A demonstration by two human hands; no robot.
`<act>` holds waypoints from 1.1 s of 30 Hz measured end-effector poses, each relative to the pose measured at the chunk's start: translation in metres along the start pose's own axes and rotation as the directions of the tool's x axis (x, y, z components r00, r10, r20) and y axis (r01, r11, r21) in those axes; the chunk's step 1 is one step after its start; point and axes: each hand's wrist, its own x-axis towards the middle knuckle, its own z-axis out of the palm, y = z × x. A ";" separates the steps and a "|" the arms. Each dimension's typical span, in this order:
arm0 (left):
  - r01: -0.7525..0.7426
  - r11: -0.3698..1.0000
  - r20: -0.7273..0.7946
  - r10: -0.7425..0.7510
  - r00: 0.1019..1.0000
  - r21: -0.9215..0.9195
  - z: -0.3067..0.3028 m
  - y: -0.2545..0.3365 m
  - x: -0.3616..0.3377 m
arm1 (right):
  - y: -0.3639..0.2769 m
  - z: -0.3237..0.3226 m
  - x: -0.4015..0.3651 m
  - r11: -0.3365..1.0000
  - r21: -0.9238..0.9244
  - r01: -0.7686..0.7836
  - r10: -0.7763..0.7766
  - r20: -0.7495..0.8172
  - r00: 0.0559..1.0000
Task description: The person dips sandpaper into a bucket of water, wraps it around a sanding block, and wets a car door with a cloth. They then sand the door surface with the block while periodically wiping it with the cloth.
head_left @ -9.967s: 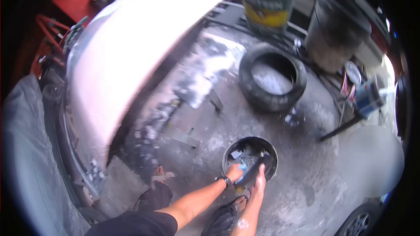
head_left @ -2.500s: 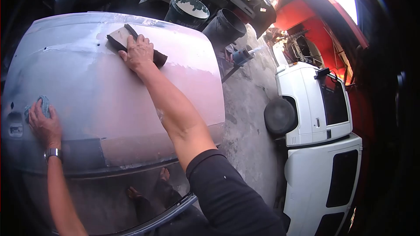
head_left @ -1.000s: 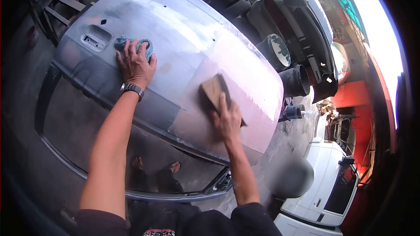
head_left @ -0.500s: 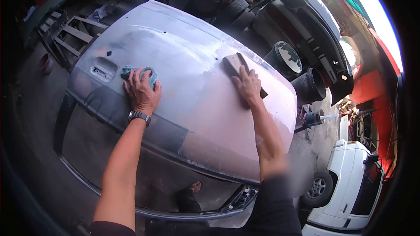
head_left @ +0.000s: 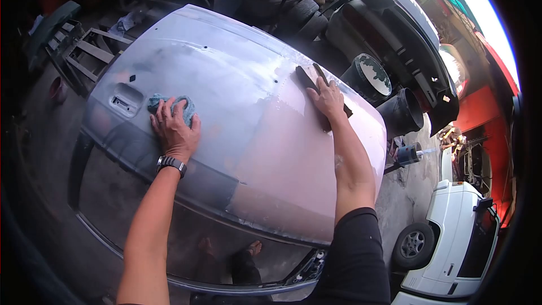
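Observation:
A car door [head_left: 231,90] lies flat before me, its skin patched in grey and pale pink, with the window frame on my side. My left hand [head_left: 176,133], wearing a watch, is closed over a bunched blue-green cloth [head_left: 188,105] pressed on the grey area beside the handle recess [head_left: 122,101]. Over the pink area, near the far right edge, my right hand [head_left: 328,100] grips a long dark sanding block [head_left: 305,78]. The hand covers the block's middle, and its underside is hidden against the panel.
Two dark buckets, one with a whitish patch [head_left: 374,73] and one black [head_left: 407,110], stand past the door's right edge. A white vehicle [head_left: 451,237] is at lower right. A wooden rack [head_left: 93,51] stands at left, and a large car part [head_left: 389,45] lies behind.
My right hand has pushed the sanding block across the pink area toward the door's far right edge. My left hand stays on the cloth; the view has shifted slightly.

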 end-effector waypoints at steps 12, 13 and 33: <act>0.003 1.000 0.034 -0.003 0.999 -0.009 -0.003 -0.001 -0.001 | -0.052 -0.029 -0.325 0.950 -0.027 0.311 -0.311 -0.176 0.934; -0.004 1.000 0.031 0.004 1.000 -0.012 -0.001 -0.001 0.002 | -0.044 -0.025 -0.302 0.952 -0.016 0.304 -0.302 -0.176 0.937; -0.026 1.000 0.036 0.025 0.999 0.014 -0.005 -0.001 0.003 | -0.068 -0.013 -0.297 0.967 0.053 0.249 -0.226 -0.272 0.936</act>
